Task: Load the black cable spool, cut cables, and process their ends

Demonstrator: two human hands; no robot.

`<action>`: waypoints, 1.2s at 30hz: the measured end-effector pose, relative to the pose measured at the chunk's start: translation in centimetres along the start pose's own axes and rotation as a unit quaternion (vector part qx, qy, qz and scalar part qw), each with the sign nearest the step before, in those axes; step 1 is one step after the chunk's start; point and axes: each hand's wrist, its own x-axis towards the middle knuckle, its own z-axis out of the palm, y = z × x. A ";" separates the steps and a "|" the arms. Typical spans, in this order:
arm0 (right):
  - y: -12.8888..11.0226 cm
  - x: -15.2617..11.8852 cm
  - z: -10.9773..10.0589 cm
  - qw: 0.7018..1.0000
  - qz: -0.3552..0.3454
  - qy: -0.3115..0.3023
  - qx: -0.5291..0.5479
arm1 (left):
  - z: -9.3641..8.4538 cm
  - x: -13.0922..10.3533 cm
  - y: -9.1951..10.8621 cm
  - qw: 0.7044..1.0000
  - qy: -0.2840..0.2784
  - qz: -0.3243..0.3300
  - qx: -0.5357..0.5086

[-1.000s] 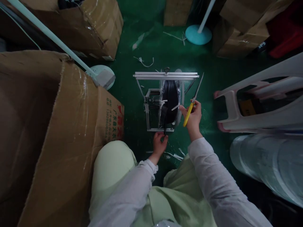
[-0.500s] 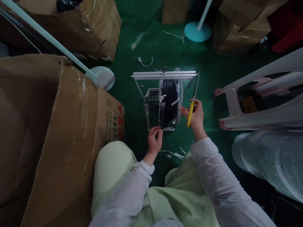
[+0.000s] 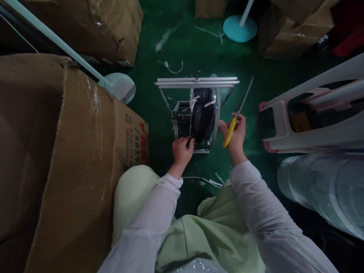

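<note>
A spool of black cable (image 3: 203, 113) sits in a metal frame (image 3: 182, 82) on the green floor, with white tie strips lying across the windings. My left hand (image 3: 182, 151) is closed at the spool's near left side, pinching a short dark end that looks like the cable; its tip is partly hidden by the fingers. To the right of the spool, my right hand (image 3: 237, 138) grips yellow-handled scissors (image 3: 231, 132), their blades pointing up and away to the right. My right thumb is close to the spool's clear rim.
A big open cardboard box (image 3: 85, 151) stands at left, near a pale pole base (image 3: 121, 89). At right are an overturned white stool (image 3: 280, 125) and a clear water bottle (image 3: 321, 185). White strips (image 3: 172, 68) lie on the floor; more boxes (image 3: 292, 36) stand behind.
My left hand has moved slightly left and up with the dark end, its fingers more curled. The scissors have tilted rightward, away from the frame. The whole view has shifted slightly.
</note>
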 end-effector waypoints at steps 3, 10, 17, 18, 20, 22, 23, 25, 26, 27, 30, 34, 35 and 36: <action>0.0 0.8 -0.1 0.997 0.027 -0.012 0.067 | -1.2 2.4 1.1 0.999 0.004 0.043 0.025; 0.8 0.0 -1.3 0.997 0.026 -0.068 -0.014 | -3.5 5.6 3.7 0.994 0.090 0.062 -0.024; 0.9 -1.4 -0.6 0.991 -0.013 -0.081 -0.104 | 1.9 -3.6 4.4 0.978 -0.054 -0.063 -0.190; 0.8 -1.4 -0.5 0.992 -0.020 -0.068 -0.108 | 3.3 -4.6 4.0 0.971 -0.050 -0.116 -0.201; 0.6 -1.2 -0.3 0.992 -0.031 -0.047 -0.111 | 5.9 -5.5 3.3 0.956 -0.029 -0.199 -0.215; 0.4 -1.0 -0.2 0.993 -0.036 -0.035 -0.111 | 7.6 -5.4 3.1 0.947 -0.006 -0.231 -0.225; 0.4 -0.8 -0.2 0.993 -0.036 -0.031 -0.112 | 8.0 -5.1 3.1 0.945 0.003 -0.231 -0.231; 0.3 -0.7 -0.1 0.993 -0.034 -0.024 -0.109 | 8.5 -4.4 3.6 0.945 0.018 -0.220 -0.240; 0.3 -0.6 -0.1 0.994 -0.032 -0.022 -0.103 | 8.5 -4.1 4.0 0.946 0.025 -0.216 -0.240; 0.3 -0.6 -0.1 0.995 -0.032 -0.023 -0.093 | 8.5 -3.9 4.3 0.948 0.031 -0.212 -0.236; 0.3 -0.7 0.0 0.997 -0.037 -0.027 -0.069 | 8.0 -3.9 5.3 0.961 0.041 -0.176 -0.211; 0.4 -0.5 0.1 0.995 -0.058 -0.013 -0.080 | 7.2 -4.7 6.2 0.979 0.035 -0.100 -0.171; 0.4 -0.4 0.1 0.994 -0.064 -0.012 -0.084 | 7.1 -4.9 6.4 0.983 0.026 -0.084 -0.164; 0.4 -0.3 0.1 0.994 -0.067 -0.011 -0.087 | 6.9 -5.1 6.5 0.985 0.014 -0.067 -0.159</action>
